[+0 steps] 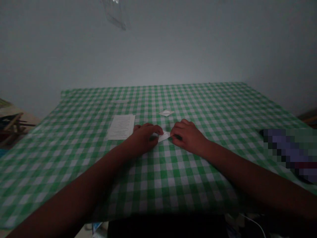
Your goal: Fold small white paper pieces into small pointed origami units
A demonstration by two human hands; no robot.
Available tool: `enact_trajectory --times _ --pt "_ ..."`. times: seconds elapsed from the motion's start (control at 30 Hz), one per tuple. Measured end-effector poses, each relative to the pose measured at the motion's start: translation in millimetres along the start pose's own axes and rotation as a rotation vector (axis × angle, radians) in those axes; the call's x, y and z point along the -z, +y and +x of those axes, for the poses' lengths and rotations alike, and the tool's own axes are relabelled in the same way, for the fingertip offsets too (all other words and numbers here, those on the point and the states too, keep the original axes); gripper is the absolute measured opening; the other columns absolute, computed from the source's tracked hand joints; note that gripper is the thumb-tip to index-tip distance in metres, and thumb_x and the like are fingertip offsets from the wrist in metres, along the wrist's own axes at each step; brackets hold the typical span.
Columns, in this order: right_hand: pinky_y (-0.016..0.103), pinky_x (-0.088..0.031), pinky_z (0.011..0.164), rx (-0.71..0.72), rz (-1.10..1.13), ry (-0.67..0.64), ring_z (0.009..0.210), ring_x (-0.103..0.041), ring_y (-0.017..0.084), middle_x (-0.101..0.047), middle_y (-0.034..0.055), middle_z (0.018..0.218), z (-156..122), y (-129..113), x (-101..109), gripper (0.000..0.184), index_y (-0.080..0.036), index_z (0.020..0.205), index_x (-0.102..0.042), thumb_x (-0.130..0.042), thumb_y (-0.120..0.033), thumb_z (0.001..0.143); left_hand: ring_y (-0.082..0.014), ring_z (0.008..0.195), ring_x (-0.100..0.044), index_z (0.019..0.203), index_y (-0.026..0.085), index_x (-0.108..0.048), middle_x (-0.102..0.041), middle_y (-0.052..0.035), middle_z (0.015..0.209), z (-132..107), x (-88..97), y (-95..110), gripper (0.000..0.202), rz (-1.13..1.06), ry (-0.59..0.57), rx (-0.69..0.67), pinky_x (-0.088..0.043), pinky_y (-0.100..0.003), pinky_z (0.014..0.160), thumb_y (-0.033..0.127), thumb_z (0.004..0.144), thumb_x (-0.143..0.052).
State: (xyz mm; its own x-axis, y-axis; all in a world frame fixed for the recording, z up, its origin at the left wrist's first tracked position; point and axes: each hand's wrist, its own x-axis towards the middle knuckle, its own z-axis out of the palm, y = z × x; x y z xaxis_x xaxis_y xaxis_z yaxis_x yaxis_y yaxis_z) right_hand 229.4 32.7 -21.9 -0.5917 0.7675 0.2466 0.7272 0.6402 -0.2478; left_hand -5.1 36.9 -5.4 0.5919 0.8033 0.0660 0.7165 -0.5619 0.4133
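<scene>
L hand [145, 138] & R hand [188, 137] both low at centre of frame, on tablecloth, fingers curled, not spread. White paper strip [163, 136] lies between them, prob. folded; L fingers pressed over its left end, R fingertips pinching its right tip; exact finger contact partly hidden. Small folded white paper piece [166, 113] just above hands, apart from them. Printed sheet [121, 127] left of L hand, near it. All on green gingham tablecloth [223, 109]. Pixelated dark obj. [287, 152] at right edge of table, too blurred to ID.
</scene>
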Motion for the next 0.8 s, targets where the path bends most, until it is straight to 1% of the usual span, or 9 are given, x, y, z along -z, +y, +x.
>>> enact_trajectory --times 0.13,0.3,0.47,0.63,0.8 --pt "0.036 -0.033 0.079 0.001 0.000 -0.002 0.095 -0.048 0.023 -0.063 0.0050 0.098 0 1 -1 0.011 -0.022 0.093 -0.068 -0.059 -0.025 0.088 -0.0223 0.115 -0.057 0.104 0.026 -0.061 -0.069 0.0000 0.114 5 -5.5 5 0.023 0.043 0.047 0.017 -0.032 -0.046 0.095 0.016 0.085 -0.053" --pt "0.037 -0.033 0.081 0.001 -0.004 -0.008 0.100 -0.047 0.024 -0.063 0.0051 0.105 -1 1 -1 0.014 -0.024 0.098 -0.069 -0.057 -0.027 0.092 -0.0231 0.118 -0.055 0.108 0.028 -0.060 -0.068 -0.0015 0.117 4 -5.7 4 0.028 0.092 0.038 0.006 -0.030 -0.047 0.096 0.015 0.085 -0.052" --pt "0.037 -0.033 0.080 -0.005 -0.022 -0.004 0.099 -0.047 0.025 -0.064 0.0057 0.104 -1 1 -2 0.016 -0.025 0.100 -0.071 -0.057 -0.029 0.093 -0.0240 0.122 -0.053 0.114 0.029 -0.059 -0.066 -0.0031 0.120 1 -0.1 5 0.034 0.131 -0.007 0.004 -0.029 -0.049 0.097 0.016 0.084 -0.053" --pt "0.037 -0.033 0.079 -0.030 -0.025 0.004 0.097 -0.047 0.024 -0.063 0.0059 0.101 0 2 -4 0.015 -0.025 0.099 -0.071 -0.059 -0.029 0.091 -0.0260 0.125 -0.051 0.120 0.030 -0.058 -0.065 -0.0050 0.124 -3 4.9 7 0.039 0.135 -0.054 0.003 -0.028 -0.050 0.100 0.019 0.082 -0.056" --pt "0.038 -0.032 0.079 -0.052 -0.046 0.021 0.095 -0.047 0.024 -0.063 0.0051 0.097 1 3 -3 0.011 -0.025 0.092 -0.070 -0.060 -0.029 0.089 -0.0265 0.125 -0.051 0.123 0.029 -0.057 -0.064 -0.0047 0.126 -8 9.9 8 0.044 0.090 -0.077 -0.011 -0.027 -0.051 0.105 0.019 0.080 -0.057"
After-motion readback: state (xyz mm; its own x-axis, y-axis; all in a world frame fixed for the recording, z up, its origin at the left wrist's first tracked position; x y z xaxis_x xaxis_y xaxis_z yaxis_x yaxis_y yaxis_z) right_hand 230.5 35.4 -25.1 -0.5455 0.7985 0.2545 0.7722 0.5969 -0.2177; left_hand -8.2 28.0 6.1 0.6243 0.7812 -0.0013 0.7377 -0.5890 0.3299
